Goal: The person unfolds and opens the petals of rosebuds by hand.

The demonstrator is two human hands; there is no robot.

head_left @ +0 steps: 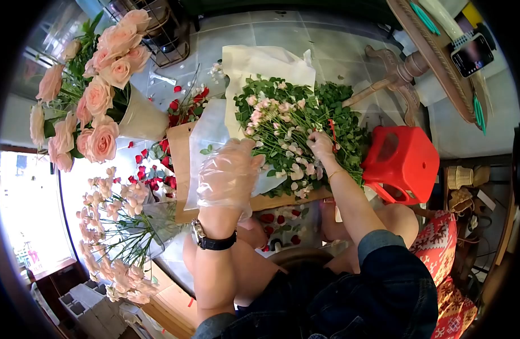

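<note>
A leafy heap of small pale pink roses [265,113] lies on cream and brown paper in front of me. My left hand [229,172], in a loose clear plastic glove, is over the left side of the heap with its fingers curled; what they hold, if anything, is hidden. A small green leaf [206,150] shows beside it. My right hand [321,144] reaches into the stems with its fingers pinched together; what lies between them is too small to name. A red strip [332,130] shows among the leaves just beyond it.
Large pink roses [99,96] stand in a pale vase [144,116] at the upper left. Paler blooms [110,198] are below them. Red petals [152,169] litter the floor. A red stool [404,164] is at the right. A phone [472,55] rests by a wooden table [441,68].
</note>
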